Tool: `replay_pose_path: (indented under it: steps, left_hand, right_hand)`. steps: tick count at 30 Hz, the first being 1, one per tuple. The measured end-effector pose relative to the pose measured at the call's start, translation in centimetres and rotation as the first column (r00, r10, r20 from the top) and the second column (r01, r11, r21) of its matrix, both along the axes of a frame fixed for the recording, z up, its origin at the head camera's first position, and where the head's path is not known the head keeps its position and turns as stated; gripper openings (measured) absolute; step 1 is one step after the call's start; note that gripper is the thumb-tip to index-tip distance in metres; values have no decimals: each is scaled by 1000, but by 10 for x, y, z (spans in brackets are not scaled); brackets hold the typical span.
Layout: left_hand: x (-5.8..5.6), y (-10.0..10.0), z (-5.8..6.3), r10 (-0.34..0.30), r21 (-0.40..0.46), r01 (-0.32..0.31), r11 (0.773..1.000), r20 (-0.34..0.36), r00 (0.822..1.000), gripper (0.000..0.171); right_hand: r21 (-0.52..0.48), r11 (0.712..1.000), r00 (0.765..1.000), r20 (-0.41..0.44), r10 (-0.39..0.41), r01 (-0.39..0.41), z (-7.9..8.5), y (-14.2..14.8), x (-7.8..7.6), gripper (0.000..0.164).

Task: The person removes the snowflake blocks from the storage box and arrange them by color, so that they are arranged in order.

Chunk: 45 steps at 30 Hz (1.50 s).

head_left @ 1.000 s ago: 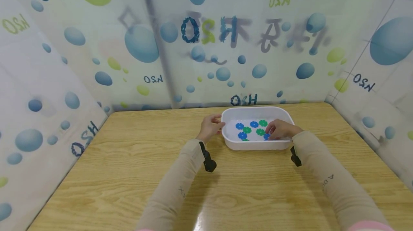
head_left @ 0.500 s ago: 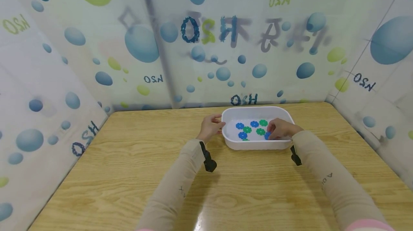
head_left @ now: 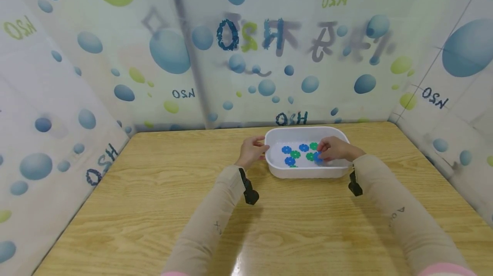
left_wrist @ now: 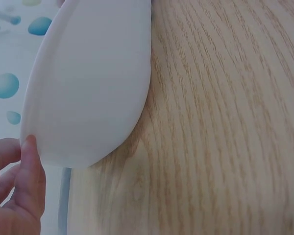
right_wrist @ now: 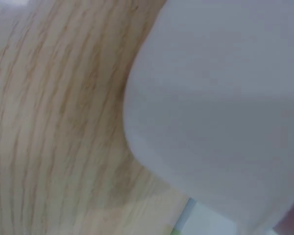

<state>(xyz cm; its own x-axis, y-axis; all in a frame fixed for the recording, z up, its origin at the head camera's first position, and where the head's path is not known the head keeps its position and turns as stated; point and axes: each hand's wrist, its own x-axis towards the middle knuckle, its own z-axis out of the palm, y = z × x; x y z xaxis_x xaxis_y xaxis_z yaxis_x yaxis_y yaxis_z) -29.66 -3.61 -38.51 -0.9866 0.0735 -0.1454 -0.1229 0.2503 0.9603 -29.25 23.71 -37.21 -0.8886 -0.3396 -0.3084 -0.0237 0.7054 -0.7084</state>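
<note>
A white plastic tub (head_left: 304,173) stands near the table's back edge, with several blue and green flower-shaped pieces on its floor. My left hand (head_left: 252,152) pinches the rim at the tub's left end; in the left wrist view, the thumb and fingers (left_wrist: 30,183) meet at that rim. Reaching inside the tub, my right hand (head_left: 336,149) pinches a blue flower-shaped piece (head_left: 317,157) at its fingertips. Just left of that piece lies a green one (head_left: 310,156). In the right wrist view, the tub's outer wall (right_wrist: 210,112) hides most of the hand.
The wooden table (head_left: 154,199) spreads in front of the tub and to both sides. Behind it hangs a patterned backdrop (head_left: 269,66), which also covers the left and right sides. Each wrist carries a black strapped-on device.
My right hand has risen slightly from the tub's front right, and the blue piece in its fingers now sits a little higher and more to the left. The left hand keeps its place.
</note>
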Motion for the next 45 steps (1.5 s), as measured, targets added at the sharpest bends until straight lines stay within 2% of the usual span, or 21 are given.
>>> replay_pose_path:
  steps: [6, 14, 24, 33, 40, 45]
  left_hand:
    - [-1, 1, -1, -1, 0, 1, 1000, -1, 1000, 39]
    - [-2, 1, -2, -5, 3, 5, 1000, -4, 1000, 40]
    - [-1, 1, 0, -3, -3, 3, 1000, 4, 1000, 40]
    - [0, 0, 1, -2, -16, 1, 1000, -4, 1000, 40]
    - [2, 1, 1, 1, -57, -4, 998, -41, 999, 39]
    - [0, 2, 0, -4, -47, 2, 999, -42, 999, 39]
  right_hand:
    - [-44, 999, 999, -48, -1, -2, 7, -3, -2, 23]
    - [-93, 992, 990, -116, 77, -88, 20, -14, 2, 21]
    - [-148, 982, 984, -150, 98, -121, 30, -31, 15, 19]
    - [-242, 949, 972, -164, 167, -203, 27, -50, 31, 19]
    - [-303, 925, 966, -188, 176, -227, 19, -65, 47, 16]
    - [-316, 910, 956, -198, 214, -269, 12, -73, 58, 14]
